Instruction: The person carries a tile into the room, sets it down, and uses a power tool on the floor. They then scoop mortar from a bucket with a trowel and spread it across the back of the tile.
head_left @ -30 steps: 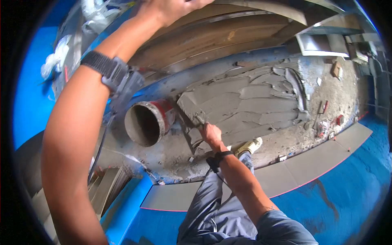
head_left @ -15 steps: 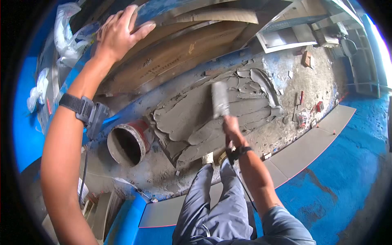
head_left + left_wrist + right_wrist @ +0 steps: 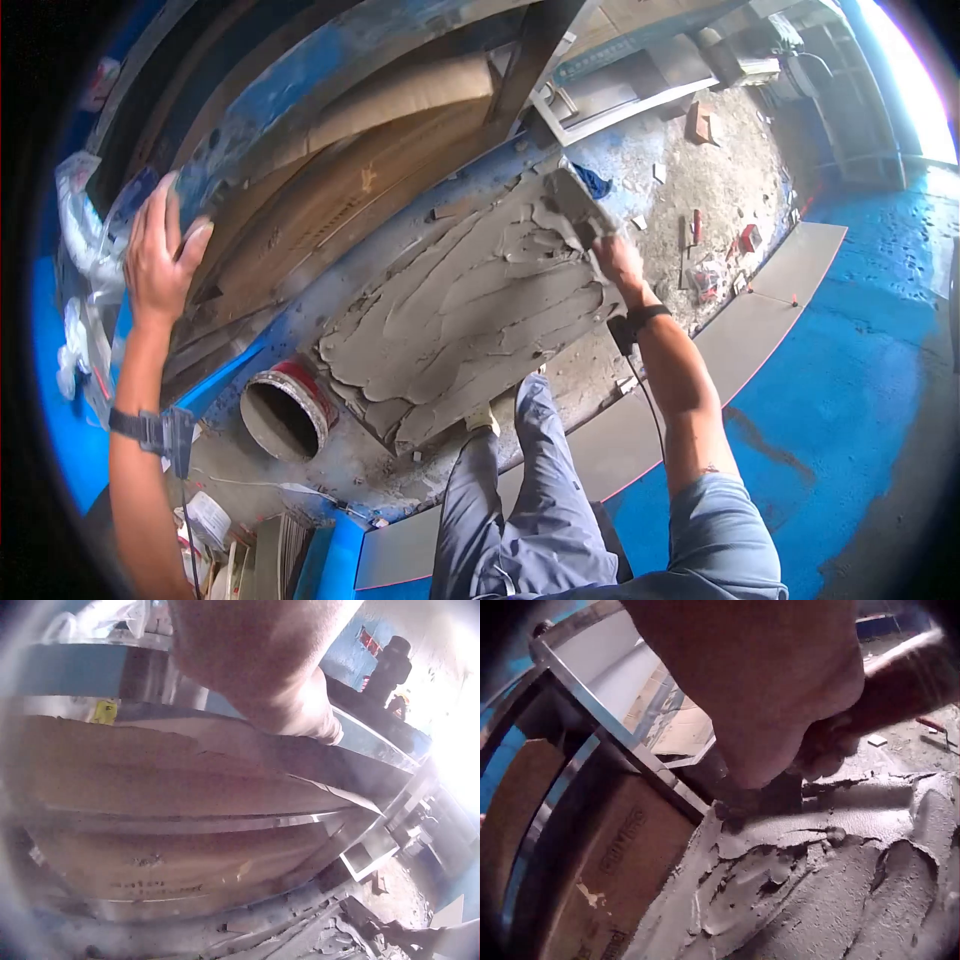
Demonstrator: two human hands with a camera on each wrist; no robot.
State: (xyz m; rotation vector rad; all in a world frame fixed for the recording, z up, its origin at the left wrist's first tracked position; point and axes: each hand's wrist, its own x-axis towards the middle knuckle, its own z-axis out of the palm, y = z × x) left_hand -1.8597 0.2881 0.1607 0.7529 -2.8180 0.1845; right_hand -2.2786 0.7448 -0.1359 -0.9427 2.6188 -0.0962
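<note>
My right hand (image 3: 618, 262) grips a flat metal trowel (image 3: 580, 205) at the far right end of a bed of wet grey mortar (image 3: 450, 310). The trowel's blade lies on the mortar, which shows ridges and sweeping strokes. In the right wrist view, the hand (image 3: 757, 682) hides most of the tool, just above rough mortar (image 3: 832, 900). My left hand (image 3: 160, 255) is raised at the left with straight fingers, holding nothing. The left wrist view has that hand (image 3: 262, 667) over the upper edge of a rack holding large cardboard packages (image 3: 187, 862).
A mortar-crusted red bucket (image 3: 285, 412) lies tipped near the bed's left end. Grey tiles (image 3: 760, 290) line the near side, beside blue flooring (image 3: 800, 400). A metal frame (image 3: 625, 115) stands behind the trowel. A red-handled tool (image 3: 696, 228) and rubble lie to the right.
My right hand has swept the trowel from the mortar's left end across to its far right end. The left hand has moved down and left in view as the head view turned.
</note>
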